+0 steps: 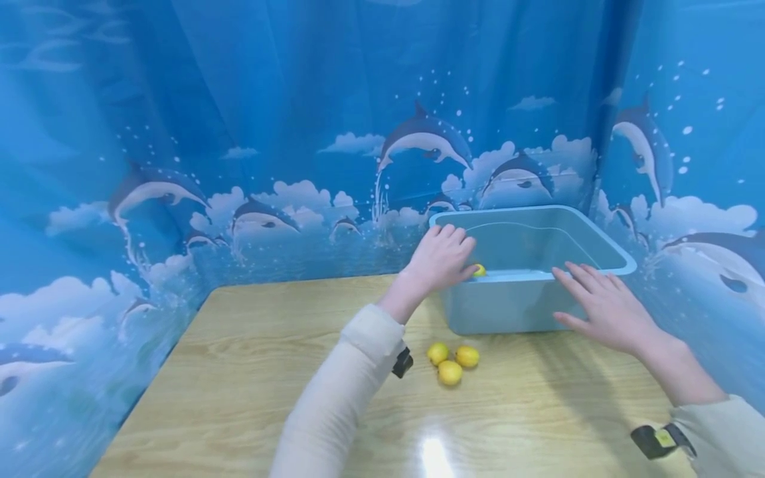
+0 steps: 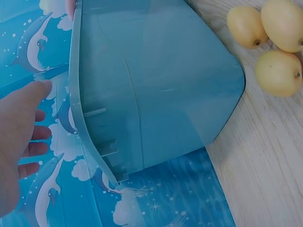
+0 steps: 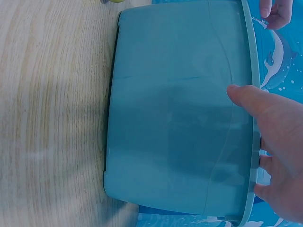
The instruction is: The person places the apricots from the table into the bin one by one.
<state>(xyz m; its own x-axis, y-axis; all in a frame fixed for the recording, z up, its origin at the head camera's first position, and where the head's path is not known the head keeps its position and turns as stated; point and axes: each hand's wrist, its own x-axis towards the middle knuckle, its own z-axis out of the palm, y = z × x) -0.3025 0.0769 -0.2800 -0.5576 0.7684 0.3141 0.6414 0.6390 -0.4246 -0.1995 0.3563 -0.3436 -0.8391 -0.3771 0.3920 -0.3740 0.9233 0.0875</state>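
Blue-green plastic is the material of the tub (image 1: pixel 508 309), which stands on the wooden table (image 1: pixel 269 358). Three yellow fruits (image 1: pixel 449 373) lie on this table, just before the tub's front wall. One more yellow fruit (image 1: pixel 480 270) shows inside the tub, beside the left thumb. The left hand (image 1: pixel 442 257) is at the tub's left front corner, its fingers loose and without load. The right hand (image 1: pixel 606 309), over the tub's front rim, has fingers stretched and grasping nothing; whether it touches the rim, I cannot tell.
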